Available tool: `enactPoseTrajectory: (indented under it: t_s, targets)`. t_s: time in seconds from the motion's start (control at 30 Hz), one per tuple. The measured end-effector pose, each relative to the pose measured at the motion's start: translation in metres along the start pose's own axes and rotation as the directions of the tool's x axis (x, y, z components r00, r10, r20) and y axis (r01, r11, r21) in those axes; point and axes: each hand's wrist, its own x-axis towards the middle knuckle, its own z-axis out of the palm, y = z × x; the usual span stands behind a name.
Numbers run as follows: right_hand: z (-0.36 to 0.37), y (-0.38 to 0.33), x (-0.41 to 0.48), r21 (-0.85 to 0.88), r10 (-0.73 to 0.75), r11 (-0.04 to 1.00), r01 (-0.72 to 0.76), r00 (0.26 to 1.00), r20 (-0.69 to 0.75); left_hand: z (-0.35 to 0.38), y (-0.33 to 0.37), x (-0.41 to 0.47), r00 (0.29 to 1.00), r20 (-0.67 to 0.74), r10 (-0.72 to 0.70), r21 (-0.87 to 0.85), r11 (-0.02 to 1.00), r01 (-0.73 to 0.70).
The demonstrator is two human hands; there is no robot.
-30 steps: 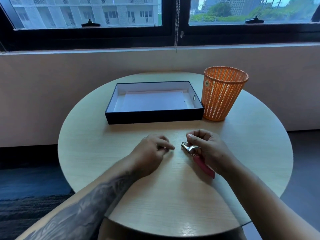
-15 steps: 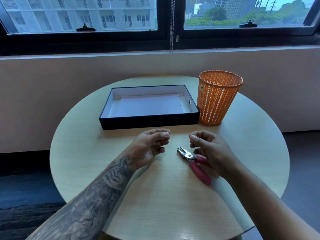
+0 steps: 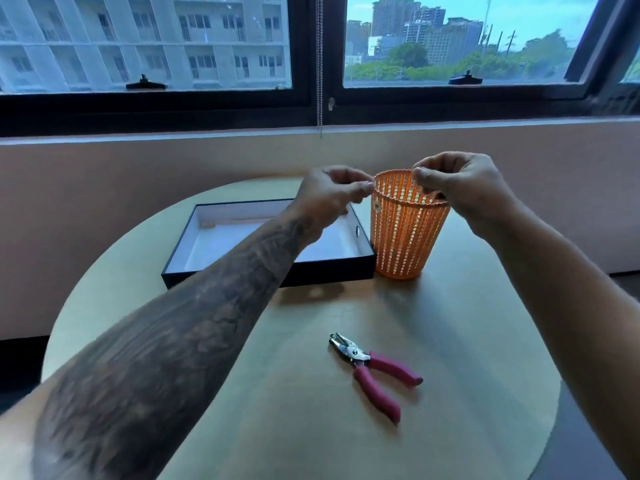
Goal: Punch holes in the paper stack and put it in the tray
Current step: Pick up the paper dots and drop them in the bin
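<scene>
Head view: left hand [image 3: 332, 192] and right hand [image 3: 457, 188] raised at orange basket [image 3: 405, 237] rim, fingers pinched narrow; cannot tell if holding anything. Paper [image 3: 325, 244] lies in black tray [image 3: 263, 275]. Punch [image 3: 374, 368] on worktop [image 3: 467, 323], untouched.

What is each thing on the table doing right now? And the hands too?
Punch: lying flat on the table, handles spread, nobody holding it.
Tray: open, paper lying flat inside.
Basket: upright, touching the tray's right end.
Left hand: fingers pinched by the basket rim; what they hold is too small to see.
Right hand: fingers pinched over the basket; same, too small to see.
</scene>
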Motion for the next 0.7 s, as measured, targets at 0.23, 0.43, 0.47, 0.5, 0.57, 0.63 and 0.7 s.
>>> enactPoseTrajectory:
  t_s: [0.23, 0.43, 0.47, 0.5, 0.57, 0.63, 0.7]
  targets:
    - [-0.012, 0.007, 0.048, -0.395, 0.195, 0.907, -0.144, 0.977, 0.091, 0.033, 0.016, 0.068, 0.987, 0.120, 0.107, 0.469, 0.870, -0.151]
    - [-0.014, 0.013, 0.055, -0.464, 0.212, 0.877, -0.126, 0.967, 0.139, 0.043, 0.005, 0.081, 0.979, 0.202, 0.009, 0.539, 0.834, -0.119]
    - [-0.015, 0.014, 0.056, -0.469, 0.212, 0.875, -0.122, 0.967, 0.144, 0.044, 0.004, 0.081, 0.979, 0.203, 0.006, 0.539, 0.834, -0.117]
    - [-0.015, 0.014, 0.055, -0.476, 0.211, 0.871, -0.119, 0.966, 0.146, 0.045, 0.004, 0.081, 0.979, 0.205, 0.003, 0.538, 0.835, -0.115]
    - [-0.015, 0.015, 0.055, -0.499, 0.199, 0.861, -0.099, 0.968, 0.150, 0.045, 0.004, 0.079, 0.978, 0.210, -0.002, 0.545, 0.831, -0.115]
    - [-0.015, 0.015, 0.053, -0.515, 0.180, 0.853, -0.077, 0.972, 0.153, 0.045, 0.004, 0.079, 0.977, 0.212, 0.003, 0.541, 0.832, -0.120]
    - [-0.013, 0.016, 0.051, -0.514, 0.166, 0.855, -0.069, 0.975, 0.146, 0.044, 0.004, 0.078, 0.978, 0.210, 0.014, 0.531, 0.838, -0.126]
